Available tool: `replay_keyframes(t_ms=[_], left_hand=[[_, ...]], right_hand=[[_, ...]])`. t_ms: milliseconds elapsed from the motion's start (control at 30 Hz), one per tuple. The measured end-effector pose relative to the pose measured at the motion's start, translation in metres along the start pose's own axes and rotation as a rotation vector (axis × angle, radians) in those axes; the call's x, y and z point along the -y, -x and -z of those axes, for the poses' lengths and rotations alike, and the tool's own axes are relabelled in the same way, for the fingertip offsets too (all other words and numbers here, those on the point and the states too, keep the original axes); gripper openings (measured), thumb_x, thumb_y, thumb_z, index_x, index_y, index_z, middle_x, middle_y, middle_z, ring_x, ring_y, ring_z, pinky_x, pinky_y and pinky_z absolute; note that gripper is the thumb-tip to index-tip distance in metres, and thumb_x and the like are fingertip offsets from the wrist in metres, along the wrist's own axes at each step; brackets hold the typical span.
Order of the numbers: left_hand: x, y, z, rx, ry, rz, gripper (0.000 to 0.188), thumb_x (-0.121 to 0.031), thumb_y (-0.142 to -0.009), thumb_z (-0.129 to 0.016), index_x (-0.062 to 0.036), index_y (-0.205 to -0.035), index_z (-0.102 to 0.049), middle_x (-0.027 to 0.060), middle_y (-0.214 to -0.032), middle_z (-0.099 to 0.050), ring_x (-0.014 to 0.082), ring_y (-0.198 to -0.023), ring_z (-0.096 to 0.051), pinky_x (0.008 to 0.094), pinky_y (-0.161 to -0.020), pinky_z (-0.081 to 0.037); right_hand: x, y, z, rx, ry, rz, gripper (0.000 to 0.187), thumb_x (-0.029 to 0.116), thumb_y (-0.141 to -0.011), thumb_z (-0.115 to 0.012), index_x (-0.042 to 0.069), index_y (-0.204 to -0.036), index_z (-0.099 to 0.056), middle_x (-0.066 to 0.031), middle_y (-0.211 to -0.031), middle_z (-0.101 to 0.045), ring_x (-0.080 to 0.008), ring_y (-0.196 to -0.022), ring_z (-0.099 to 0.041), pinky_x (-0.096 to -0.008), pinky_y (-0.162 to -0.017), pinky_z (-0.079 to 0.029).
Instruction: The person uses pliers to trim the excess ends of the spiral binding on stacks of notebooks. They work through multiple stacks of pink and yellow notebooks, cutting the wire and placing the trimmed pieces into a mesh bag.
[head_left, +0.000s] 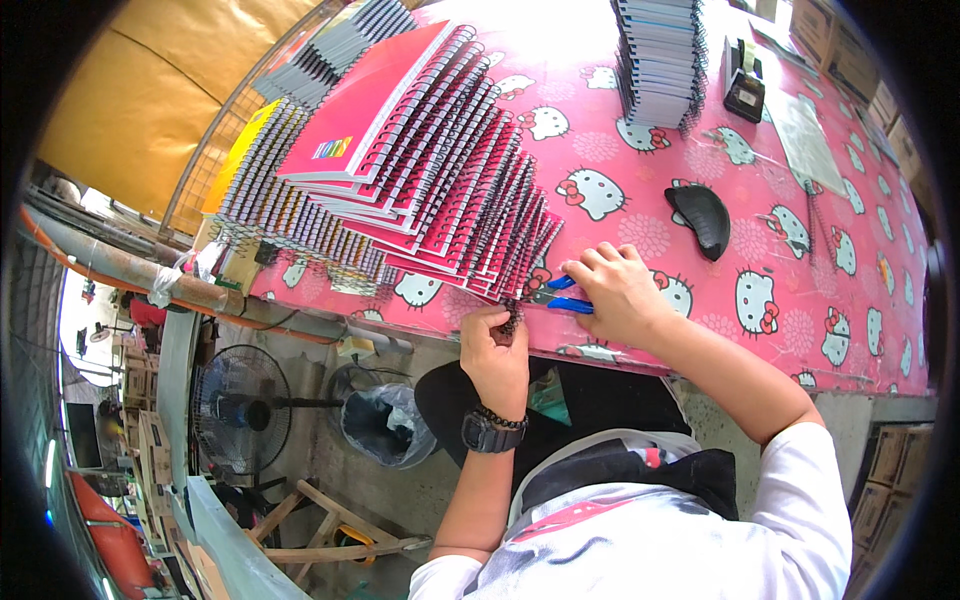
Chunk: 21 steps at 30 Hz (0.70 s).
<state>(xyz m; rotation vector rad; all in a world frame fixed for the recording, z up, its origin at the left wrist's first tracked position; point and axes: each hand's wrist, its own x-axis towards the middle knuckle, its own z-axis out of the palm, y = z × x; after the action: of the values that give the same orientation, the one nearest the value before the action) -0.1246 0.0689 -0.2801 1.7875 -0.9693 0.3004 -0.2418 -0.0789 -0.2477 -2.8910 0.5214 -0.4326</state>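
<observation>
Two hands at table edge: left hand pinching spiral wire, right hand gripping blue-handled pliers.

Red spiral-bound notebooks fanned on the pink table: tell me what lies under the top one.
Under the top red spiral-bound notebook, more red covers step down toward the left hand and right hand, which grips blue-handled pliers. The pink patterned tablecloth beneath them is hidden.

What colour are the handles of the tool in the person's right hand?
Blue handles, gripped by the right hand; seen in the head view.
</observation>
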Motion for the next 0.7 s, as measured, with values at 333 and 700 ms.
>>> replay_keyframes(t_ms=[333,700], left_hand=[[0.000,-0.002,0.001,0.035,0.030,0.007,0.028,0.006,-0.066,-0.073,-0.0019,-0.087,-0.055,0.0118,-0.089,-0.060,0.0274,-0.081,-0.060,0.0335,-0.068,-0.049],[0.059,-0.029,0.188,-0.763,-0.200,0.029,0.023,0.004,-0.075,-0.075,-0.0026,-0.085,-0.056,0.0090,-0.090,-0.059,0.0183,-0.080,-0.058,0.0294,-0.073,-0.049]], right_hand=[[-0.001,-0.002,-0.002,0.071,-0.148,-0.077,0.030,0.019,-0.065,-0.072,0.006,-0.088,-0.058,-0.0118,-0.083,-0.061,-0.0312,-0.085,-0.061,-0.0431,-0.076,-0.049],[-0.030,0.022,-0.009,-0.262,-0.231,-0.092,0.040,0.007,-0.063,-0.068,0.001,-0.101,-0.059,-0.0150,-0.087,-0.057,-0.0331,-0.085,-0.056,-0.0412,-0.076,-0.045]])
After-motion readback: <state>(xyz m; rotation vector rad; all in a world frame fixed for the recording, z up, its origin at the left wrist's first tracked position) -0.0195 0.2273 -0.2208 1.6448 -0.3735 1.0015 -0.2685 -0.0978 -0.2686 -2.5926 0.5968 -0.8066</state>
